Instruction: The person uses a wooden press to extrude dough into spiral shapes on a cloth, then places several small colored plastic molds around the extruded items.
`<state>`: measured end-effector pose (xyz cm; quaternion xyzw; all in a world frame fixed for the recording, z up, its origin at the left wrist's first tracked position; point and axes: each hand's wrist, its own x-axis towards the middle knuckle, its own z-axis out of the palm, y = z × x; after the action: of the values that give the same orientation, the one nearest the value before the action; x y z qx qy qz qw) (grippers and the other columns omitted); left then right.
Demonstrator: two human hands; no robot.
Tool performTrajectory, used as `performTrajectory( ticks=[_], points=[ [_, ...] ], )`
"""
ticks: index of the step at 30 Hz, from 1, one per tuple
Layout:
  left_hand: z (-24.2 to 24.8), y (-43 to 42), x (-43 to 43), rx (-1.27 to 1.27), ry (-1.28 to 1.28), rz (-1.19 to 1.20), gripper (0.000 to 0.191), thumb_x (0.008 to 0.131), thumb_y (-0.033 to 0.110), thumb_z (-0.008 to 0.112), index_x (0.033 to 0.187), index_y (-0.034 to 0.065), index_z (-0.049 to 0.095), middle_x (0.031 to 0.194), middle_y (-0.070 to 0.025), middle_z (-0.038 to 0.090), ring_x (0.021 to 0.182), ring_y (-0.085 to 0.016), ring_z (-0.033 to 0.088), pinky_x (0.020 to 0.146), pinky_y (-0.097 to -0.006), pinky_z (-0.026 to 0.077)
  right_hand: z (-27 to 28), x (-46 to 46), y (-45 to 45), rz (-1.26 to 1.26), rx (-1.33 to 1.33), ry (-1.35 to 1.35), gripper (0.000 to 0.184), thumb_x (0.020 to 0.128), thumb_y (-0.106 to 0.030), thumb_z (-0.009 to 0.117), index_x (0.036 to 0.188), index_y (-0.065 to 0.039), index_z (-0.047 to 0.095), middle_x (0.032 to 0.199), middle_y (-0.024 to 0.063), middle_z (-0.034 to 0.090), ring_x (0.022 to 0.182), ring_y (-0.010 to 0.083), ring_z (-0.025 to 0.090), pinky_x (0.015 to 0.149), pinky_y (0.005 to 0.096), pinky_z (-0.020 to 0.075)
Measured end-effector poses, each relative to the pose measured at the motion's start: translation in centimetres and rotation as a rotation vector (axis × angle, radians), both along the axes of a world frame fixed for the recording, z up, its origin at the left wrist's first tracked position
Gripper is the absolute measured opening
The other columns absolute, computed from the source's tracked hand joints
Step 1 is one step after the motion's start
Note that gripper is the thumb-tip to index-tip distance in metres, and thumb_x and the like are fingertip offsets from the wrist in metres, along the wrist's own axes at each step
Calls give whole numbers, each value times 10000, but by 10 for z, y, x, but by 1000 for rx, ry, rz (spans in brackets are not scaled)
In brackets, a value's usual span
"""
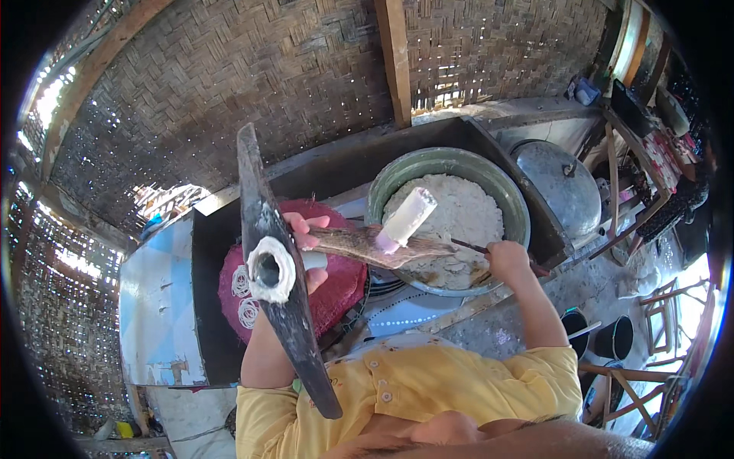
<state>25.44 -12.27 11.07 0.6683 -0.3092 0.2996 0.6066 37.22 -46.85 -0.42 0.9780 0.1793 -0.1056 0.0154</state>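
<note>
My left hand is closed around parts of a wooden press, partly hidden behind its long dark wooden bar. That bar has a round hole rimmed with white dough. A brown wooden piece with a whitish cylinder standing out of it extends from the same hand over a green basin. Pale dough or moist flour fills much of the basin. My right hand grips a thin dark utensil over the basin's near side, its tip close to the brown piece's end.
White noodle-like coils lie on a round red mesh mat at the left. A dark wooden trough surrounds the basin. Beyond its right side is a lidded metal pot. Black buckets stand on the floor at the right.
</note>
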Motion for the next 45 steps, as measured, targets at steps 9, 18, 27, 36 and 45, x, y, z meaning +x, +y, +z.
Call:
performTrajectory(
  ticks=[9, 18, 27, 36, 45],
  points=[
    [8, 27, -43, 222, 82, 112, 435, 700, 290, 725, 994, 47, 518, 1011, -110, 409, 978, -335, 533, 822, -439, 484, -39, -3, 42, 268, 82, 152, 196, 759, -180, 497, 840, -55, 625, 804, 157, 627, 807, 313, 612, 696, 425, 487],
    [-15, 34, -47, 153, 162, -30, 535, 545, 213, 826, 983, 17, 588, 1052, -47, 454, 1003, -220, 512, 843, -441, 479, -67, 4, 68, 246, 197, 339, 241, 767, -257, 534, 843, -60, 651, 749, 194, 613, 759, 356, 589, 690, 452, 458],
    [-16, 31, -45, -185, 727, -62, 402, 726, 207, 629, 1065, 15, 529, 1043, -146, 503, 939, -283, 559, 797, -496, 486, 25, 28, 2, 60, 316, 834, 291, 775, -326, 606, 856, -50, 656, 647, 49, 576, 546, 99, 552, 472, 245, 435],
    [-13, -21, 29, 228, 591, 137, 413, 674, 56, 701, 1046, 28, 524, 934, -89, 596, 792, -131, 583, 706, -293, 511, 155, 32, -40, 257, 790, 813, 301, 826, -230, 583, 1044, -23, 606, 641, -16, 522, 513, 44, 451, 450, 213, 369],
    [-12, -62, 62, 933, 428, 342, 526, 623, 352, 701, 1076, 116, 576, 1041, -168, 568, 972, -313, 542, 831, -367, 439, 245, 5, 20, 773, 230, -148, 323, 759, -262, 602, 1023, -76, 611, 760, 90, 601, 786, 293, 578, 665, 409, 438]
  ],
)
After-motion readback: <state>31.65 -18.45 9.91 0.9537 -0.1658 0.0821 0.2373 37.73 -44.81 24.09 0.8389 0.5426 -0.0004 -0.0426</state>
